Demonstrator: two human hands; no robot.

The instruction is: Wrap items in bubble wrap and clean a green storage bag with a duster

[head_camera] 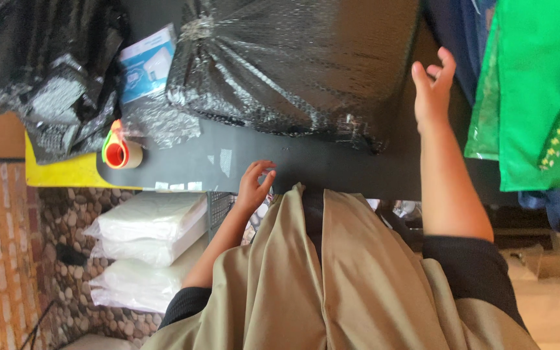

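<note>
Fingers (264, 170) of my left hand (253, 188) curl loosely on the dark table (306, 170) edge, gripping nothing. My right hand (433, 87) hovers open beside the black bubble-wrapped parcel (280, 58).

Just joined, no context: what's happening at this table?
A person stands at a dark table. Their left hand rests at its near edge; the right hand is raised, open, beside a large parcel in black bubble wrap. Neither holds anything. A tape dispenser sits to the left.

Glossy black bubble-wrap parcel (286, 65), matt table (332, 172)
</note>
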